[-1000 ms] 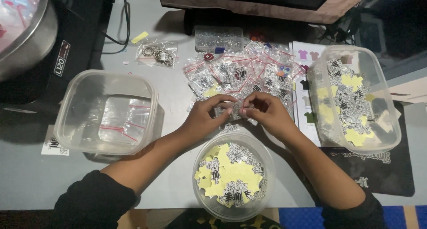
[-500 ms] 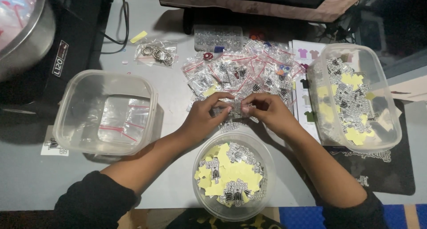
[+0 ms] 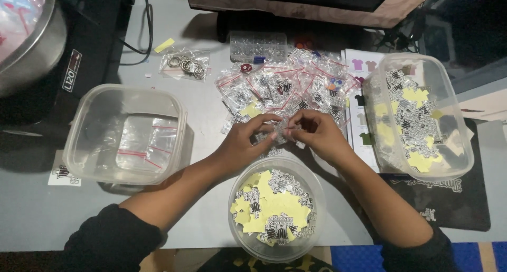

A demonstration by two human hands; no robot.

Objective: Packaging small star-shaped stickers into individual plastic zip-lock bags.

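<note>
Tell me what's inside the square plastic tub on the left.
The square tub holds a few clear zip bags with red seal strips. Whether those bags contain anything cannot be seen.

Left hand (image 3: 244,141) and right hand (image 3: 317,136) pinching a small clear bag (image 3: 281,132) between them, round tub of stickers (image 3: 276,208) just below, heap of filled bags (image 3: 285,90) behind, square tub (image 3: 127,134) at left

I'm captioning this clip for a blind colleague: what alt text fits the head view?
Both hands, left hand and right hand, pinch a small clear zip bag over a grey table, in front of a pile of filled bags. A round bowl of yellow-backed stickers sits nearest; rectangular tubs stand left and right.
</note>
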